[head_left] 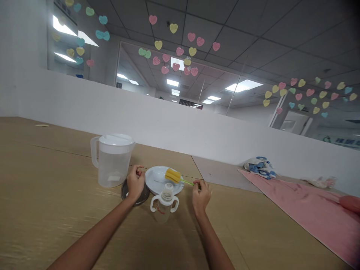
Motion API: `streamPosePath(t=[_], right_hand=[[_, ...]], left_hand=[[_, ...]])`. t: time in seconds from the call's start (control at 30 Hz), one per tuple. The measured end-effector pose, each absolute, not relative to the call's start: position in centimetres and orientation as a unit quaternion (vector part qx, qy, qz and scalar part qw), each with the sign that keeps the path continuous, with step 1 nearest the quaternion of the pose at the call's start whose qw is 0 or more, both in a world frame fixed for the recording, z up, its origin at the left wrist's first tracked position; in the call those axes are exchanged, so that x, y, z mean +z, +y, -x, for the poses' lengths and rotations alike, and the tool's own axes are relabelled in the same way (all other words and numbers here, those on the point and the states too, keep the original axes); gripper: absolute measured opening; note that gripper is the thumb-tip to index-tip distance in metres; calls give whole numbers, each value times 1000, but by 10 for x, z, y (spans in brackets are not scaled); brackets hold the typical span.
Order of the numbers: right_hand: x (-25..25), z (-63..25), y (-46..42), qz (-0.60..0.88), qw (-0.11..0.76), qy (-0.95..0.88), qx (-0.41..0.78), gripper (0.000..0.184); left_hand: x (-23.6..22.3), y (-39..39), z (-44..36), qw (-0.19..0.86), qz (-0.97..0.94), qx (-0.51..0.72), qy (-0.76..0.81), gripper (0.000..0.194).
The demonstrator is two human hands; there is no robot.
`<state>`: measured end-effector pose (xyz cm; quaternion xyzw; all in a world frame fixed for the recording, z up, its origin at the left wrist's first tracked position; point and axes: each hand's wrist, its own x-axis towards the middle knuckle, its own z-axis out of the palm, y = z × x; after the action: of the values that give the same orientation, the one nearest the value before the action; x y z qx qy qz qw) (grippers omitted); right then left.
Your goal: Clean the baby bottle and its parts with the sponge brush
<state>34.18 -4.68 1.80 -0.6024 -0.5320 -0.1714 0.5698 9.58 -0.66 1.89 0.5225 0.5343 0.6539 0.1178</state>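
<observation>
The right hand [201, 195] pinches, fingers [197, 183] narrow, the green handle end of a sponge bottle brush [174, 176], whose long axis runs rightward across the white plate [153, 180], away from the curled left hand [135, 183]

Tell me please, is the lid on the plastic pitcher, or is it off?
On: the white lid sits across the whole top of the plastic pitcher, closing its mouth.

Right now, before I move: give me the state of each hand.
Left hand: closed, above a dark round lid; cannot tell if it holds anything.
Right hand: closed, pinching the green handle of a bottle brush.
</observation>
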Motion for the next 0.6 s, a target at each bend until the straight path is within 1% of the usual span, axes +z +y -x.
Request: streamPosePath(t=[0.07, 0.2, 0.33, 0.47, 0.6], right_hand=[[20, -343, -49, 602, 539, -545, -222, 19], [20, -344, -49, 609, 482, -552, -302, 17], [18, -345, -47, 611, 437, -554, -359, 16], [17, -345, -45, 604, 411, -570, -376, 15], [14, -346, -42, 597, 403, -588, -367, 16]], left_hand=[[18, -11, -101, 89, -577, 626, 516, 19], [16, -20, -110, 7, -712, 530, 461, 19], [17, -28, -115, -49, -778, 479, 404, 22], [18, -31, -117, -76, -796, 461, 384, 24], [16, -29, -117, -75, -804, 445, 388, 23]])
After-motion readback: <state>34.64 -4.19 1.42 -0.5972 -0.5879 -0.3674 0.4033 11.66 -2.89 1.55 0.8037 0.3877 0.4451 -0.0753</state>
